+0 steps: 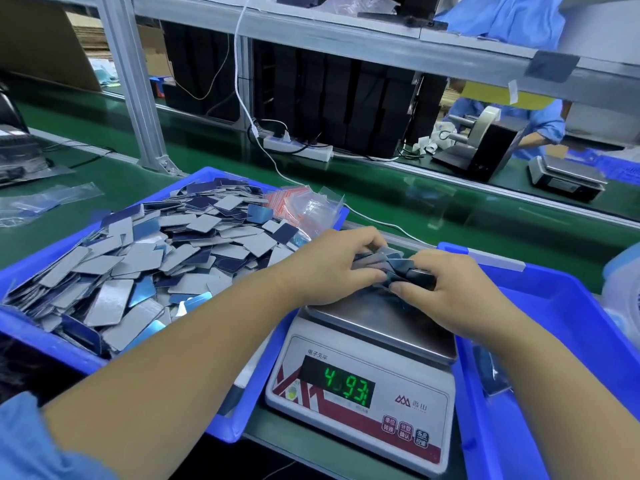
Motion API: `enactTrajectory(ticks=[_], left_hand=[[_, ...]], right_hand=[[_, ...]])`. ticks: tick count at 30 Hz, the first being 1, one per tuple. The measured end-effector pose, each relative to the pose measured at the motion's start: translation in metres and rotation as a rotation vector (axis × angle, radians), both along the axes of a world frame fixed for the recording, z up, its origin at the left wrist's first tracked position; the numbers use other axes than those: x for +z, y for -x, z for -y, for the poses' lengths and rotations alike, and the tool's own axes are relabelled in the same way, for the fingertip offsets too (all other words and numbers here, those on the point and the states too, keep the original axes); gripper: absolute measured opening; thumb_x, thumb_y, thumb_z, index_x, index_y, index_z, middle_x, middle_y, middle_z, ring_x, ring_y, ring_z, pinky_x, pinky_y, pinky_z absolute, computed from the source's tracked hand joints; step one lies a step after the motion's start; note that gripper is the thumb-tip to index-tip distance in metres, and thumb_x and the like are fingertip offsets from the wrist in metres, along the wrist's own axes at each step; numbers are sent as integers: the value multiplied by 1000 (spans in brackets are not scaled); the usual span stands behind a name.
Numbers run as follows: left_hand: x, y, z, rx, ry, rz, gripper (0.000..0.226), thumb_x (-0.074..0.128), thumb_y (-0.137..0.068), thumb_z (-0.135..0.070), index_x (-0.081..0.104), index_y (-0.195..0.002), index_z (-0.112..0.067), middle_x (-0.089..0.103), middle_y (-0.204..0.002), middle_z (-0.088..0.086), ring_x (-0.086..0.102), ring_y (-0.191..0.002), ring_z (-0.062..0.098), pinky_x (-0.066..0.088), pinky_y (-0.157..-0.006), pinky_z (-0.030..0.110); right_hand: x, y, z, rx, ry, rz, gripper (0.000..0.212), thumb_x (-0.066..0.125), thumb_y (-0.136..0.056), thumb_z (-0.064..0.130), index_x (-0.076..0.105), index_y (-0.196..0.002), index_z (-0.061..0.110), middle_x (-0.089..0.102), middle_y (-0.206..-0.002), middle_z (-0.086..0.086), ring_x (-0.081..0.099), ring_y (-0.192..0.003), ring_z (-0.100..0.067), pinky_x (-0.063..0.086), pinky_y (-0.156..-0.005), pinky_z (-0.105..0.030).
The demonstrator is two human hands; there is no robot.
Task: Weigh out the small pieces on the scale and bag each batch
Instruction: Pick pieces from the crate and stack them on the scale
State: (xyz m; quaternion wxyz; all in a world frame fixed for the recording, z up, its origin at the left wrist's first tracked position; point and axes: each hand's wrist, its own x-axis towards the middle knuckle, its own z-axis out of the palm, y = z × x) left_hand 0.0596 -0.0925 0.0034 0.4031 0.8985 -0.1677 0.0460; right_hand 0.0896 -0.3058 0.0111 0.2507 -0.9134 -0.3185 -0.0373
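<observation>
A white digital scale (363,393) stands in front of me, its green display lit with digits. Above its steel pan (374,323) a small batch of grey and dark blue flat pieces (388,263) is gathered between both hands. My left hand (329,268) curls round the batch from the left. From the right, my right hand (440,282) grips the same batch, thumb underneath. A blue tray (45,341) on the left holds a heap of several loose pieces (156,258). Clear zip bags with red strips (304,209) lie at its far corner.
A second blue tray (554,306) sits to the right, with a bagged batch (491,372) inside. A green conveyor belt (398,188) runs beyond, with a power strip (298,148), cables, a label dispenser (481,143) and another scale (568,174). A person in blue works at far right.
</observation>
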Motion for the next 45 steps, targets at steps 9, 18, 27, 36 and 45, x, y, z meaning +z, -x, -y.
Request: enactTrajectory(ticks=[9, 18, 27, 36, 45], left_hand=[[1, 1, 8, -75, 46, -32, 28, 61, -87, -13, 53, -109, -29, 58, -104, -3, 57, -93, 15, 49, -80, 31], [0, 1, 9, -60, 64, -52, 43, 64, -88, -13, 41, -115, -38, 64, -109, -4, 62, -89, 3, 49, -81, 28], [-3, -2, 13, -33, -54, -106, 41, 58, -92, -20, 40, -124, -39, 64, -116, -3, 60, -99, 8, 51, -92, 39], [-1, -2, 7, -4, -33, -59, 45, 67, -92, -22, 50, -131, -37, 65, -121, -7, 60, -111, 12, 48, -99, 38], [2, 2, 3, 51, 128, -16, 37, 71, -90, -15, 54, -87, -48, 56, -83, -51, 50, -84, -28, 36, -72, -1]], right_hand=[[-2, 0, -2, -36, -111, -111, 14, 76, -82, 34, 65, -89, 39, 66, -78, 21, 59, -70, -2, 44, -61, -13], [-4, 0, -7, -32, -199, -73, 31, 83, -75, 28, 62, -90, 44, 67, -87, 26, 61, -80, 2, 44, -66, -9], [-4, 0, -13, -77, -137, -128, 35, 83, -71, 35, 54, -91, 40, 62, -87, 31, 58, -80, 7, 41, -62, -9], [-3, -2, -7, 11, -433, -359, 42, 66, -77, 6, 58, -97, 42, 62, -104, 15, 61, -62, -23, 50, -56, -25], [7, -13, 16, -181, -331, -216, 33, 59, -85, 1, 67, -86, 32, 69, -86, 19, 47, -47, -3, 39, -48, -16]])
